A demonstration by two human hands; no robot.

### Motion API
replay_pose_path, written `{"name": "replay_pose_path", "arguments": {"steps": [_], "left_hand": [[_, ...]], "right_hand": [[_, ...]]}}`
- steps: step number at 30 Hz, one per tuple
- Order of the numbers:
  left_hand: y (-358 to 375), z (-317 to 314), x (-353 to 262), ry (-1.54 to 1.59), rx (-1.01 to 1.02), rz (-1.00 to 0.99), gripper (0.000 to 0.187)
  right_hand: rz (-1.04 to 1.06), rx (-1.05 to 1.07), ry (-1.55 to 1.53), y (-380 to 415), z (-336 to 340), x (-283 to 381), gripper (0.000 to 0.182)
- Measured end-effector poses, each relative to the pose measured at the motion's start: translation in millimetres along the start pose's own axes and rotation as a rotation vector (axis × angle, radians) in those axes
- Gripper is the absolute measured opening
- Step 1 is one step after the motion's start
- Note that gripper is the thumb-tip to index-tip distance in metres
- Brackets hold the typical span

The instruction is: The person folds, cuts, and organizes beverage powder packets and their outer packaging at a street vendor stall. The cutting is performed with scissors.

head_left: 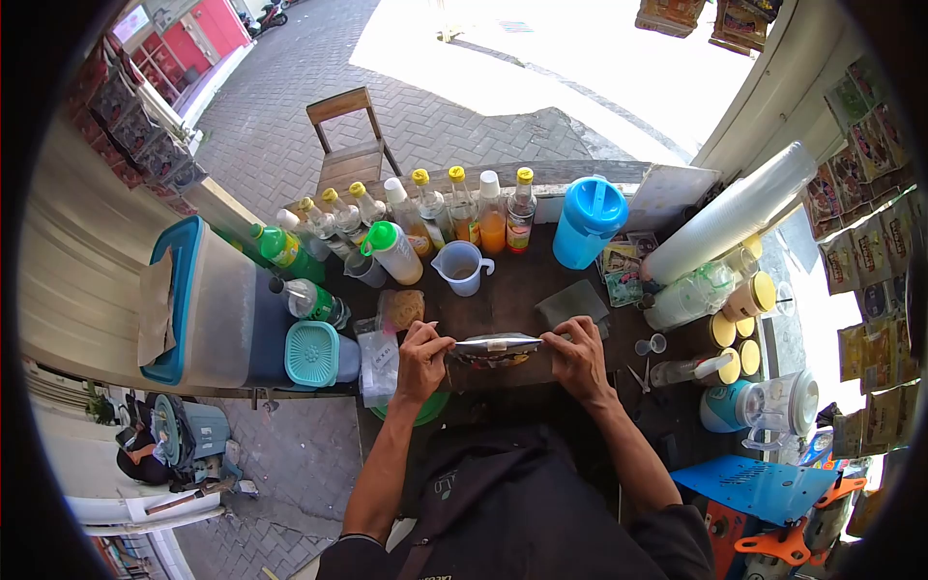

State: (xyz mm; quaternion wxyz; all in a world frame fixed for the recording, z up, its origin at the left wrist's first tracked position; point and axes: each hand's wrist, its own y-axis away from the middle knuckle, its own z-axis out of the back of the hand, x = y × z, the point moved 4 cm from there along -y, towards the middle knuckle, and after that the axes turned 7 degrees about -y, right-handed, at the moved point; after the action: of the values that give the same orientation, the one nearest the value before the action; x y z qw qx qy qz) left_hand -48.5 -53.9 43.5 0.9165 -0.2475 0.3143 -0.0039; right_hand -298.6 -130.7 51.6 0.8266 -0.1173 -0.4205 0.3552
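Note:
Between my two hands, just above the dark table, is a foil pouch [495,360] with a silvery top edge and colourful printing lower down. My left hand [422,360] pinches its left corner. At the opposite corner, the thumb and fingers of my right hand [579,358] are closed on it. What is inside the pouch is hidden. A measuring jug [462,270] stands beyond the pouch, apart from my hands. Left of it is a squeeze bottle [395,257] with a green cap. A dark flat sheet [574,305] lies just beyond my right hand.
Several glass bottles [462,208] line the back edge beside a blue pitcher [588,227]. A lidded bin [227,314] and a turquoise-lidded tub [315,354] stand left. To the right are a long stack of plastic cups [732,213], yellow-lidded jars [752,296] and scissors [639,378].

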Motion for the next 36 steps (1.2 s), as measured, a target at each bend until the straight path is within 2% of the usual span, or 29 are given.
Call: {"name": "replay_pose_path", "arguments": {"steps": [3, 5, 6, 11, 15, 18, 20, 21, 23, 26, 31, 33, 34, 36], "left_hand": [[1, -1, 4, 0.025, 0.04, 0.008, 0.015], [-2, -1, 4, 0.037, 0.076, -0.053, 0.017], [-3, -1, 5, 0.041, 0.078, -0.059, 0.017], [-3, -6, 3, 0.003, 0.127, -0.09, 0.017], [1, -6, 4, -0.006, 0.098, -0.067, 0.022], [6, -1, 10, 0.068, 0.137, 0.028, 0.02], [5, -1, 11, 0.105, 0.122, 0.115, 0.014], [5, -2, 11, 0.103, 0.12, 0.118, 0.014], [5, -6, 18, 0.164, 0.125, 0.291, 0.008], [6, -12, 24, 0.238, 0.092, 0.354, 0.006], [4, -14, 33, 0.261, 0.084, 0.4, 0.006], [1, -14, 31, 0.233, 0.029, 0.325, 0.005], [-3, -14, 28, 0.239, 0.015, 0.324, 0.005], [-6, -14, 24, 0.101, 0.149, 0.401, 0.003]], "right_hand": [[0.031, 0.02, 0.089, -11, 5, 12, 0.024], [0.057, 0.14, 0.104, -14, -1, 12, 0.022], [0.053, 0.135, 0.109, -16, -3, 9, 0.022], [0.094, 0.282, 0.033, -17, -16, 1, 0.017], [0.128, 0.324, 0.06, -11, -23, -5, 0.016], [0.182, 0.32, 0.052, -13, -26, -5, 0.018], [0.081, 0.377, 0.072, -15, -29, -9, 0.022], [0.083, 0.38, 0.069, -15, -27, -10, 0.022], [0.077, 0.38, -0.007, -16, -20, -12, 0.024], [0.047, 0.335, -0.07, -16, -11, -18, 0.022], [-0.055, 0.317, -0.093, -13, -13, -34, 0.017], [-0.18, 0.333, -0.154, -17, -14, -36, 0.016], [-0.169, 0.337, -0.145, -21, -15, -37, 0.016], [-0.149, 0.308, -0.158, -24, -17, -37, 0.013]]}}
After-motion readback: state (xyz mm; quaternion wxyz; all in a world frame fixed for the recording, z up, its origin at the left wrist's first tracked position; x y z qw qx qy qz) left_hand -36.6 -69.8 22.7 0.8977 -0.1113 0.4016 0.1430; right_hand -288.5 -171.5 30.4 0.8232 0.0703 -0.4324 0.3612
